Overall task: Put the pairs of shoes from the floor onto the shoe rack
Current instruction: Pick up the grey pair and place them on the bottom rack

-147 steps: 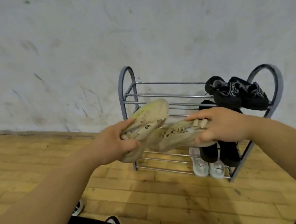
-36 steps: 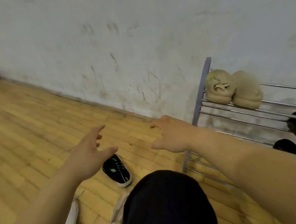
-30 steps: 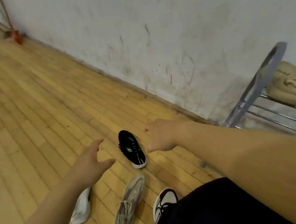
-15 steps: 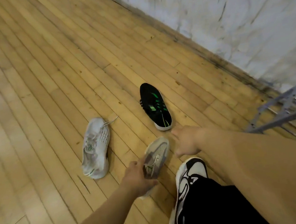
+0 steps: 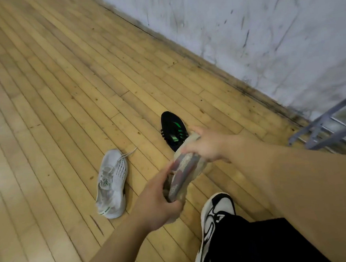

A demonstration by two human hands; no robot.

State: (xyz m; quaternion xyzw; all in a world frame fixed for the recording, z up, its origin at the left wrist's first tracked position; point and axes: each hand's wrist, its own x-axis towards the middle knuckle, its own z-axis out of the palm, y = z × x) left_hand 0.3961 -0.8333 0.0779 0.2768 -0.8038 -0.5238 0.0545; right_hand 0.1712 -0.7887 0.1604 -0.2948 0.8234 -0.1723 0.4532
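Holding the grey shoe (image 5: 183, 168) above the floor (image 5: 63, 97), your left hand (image 5: 155, 205) grips its near end and your right hand (image 5: 208, 146) its far end, fingers closed round it; a white shoe (image 5: 111, 182) and black shoe (image 5: 171, 125) lie below.

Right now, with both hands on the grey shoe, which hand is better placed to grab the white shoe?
Left, probably. The white shoe lies left of the grey shoe, nearest the left hand. The right hand holds the far end, by the black shoe, and would have to cross over.
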